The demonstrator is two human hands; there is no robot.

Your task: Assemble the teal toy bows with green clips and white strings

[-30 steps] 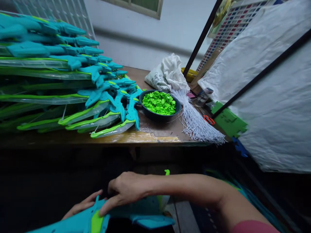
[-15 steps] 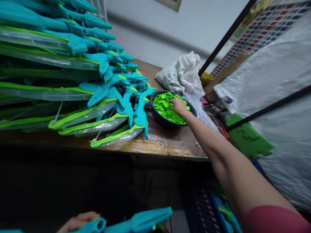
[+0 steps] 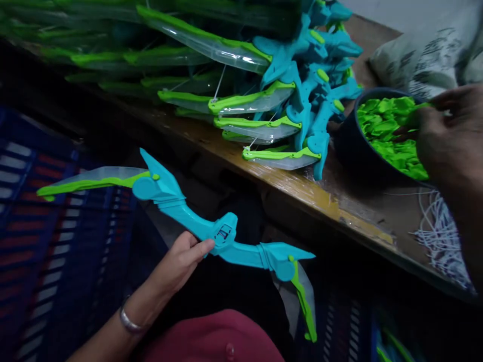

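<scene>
My left hand (image 3: pixel 186 256) is closed around the middle of a turquoise toy bow (image 3: pixel 245 254), beside the square recess at its centre. The bow hangs in front of my body, with a lime-green and clear limb at each end. At the right, my right hand (image 3: pixel 449 136) is over a dark round basin (image 3: pixel 345 146), its fingers drawn together on a small green plastic piece (image 3: pixel 418 106). Loose green pieces (image 3: pixel 388 118) of the same kind fill the basin. Part of the fingertips is in shadow.
Many similar bows (image 3: pixel 264 100) are stacked on the table (image 3: pixel 317 198), limbs jutting past its edge. White strings (image 3: pixel 443 241) lie right of the basin, and a printed white sack (image 3: pixel 418 60) sits behind it. Blue crates (image 3: pixel 56 241) stand at the left.
The view has turned down and left, bringing the whole bow in my left hand into sight. My right hand, earlier among the green pieces, is now at the basin's right side with one.
</scene>
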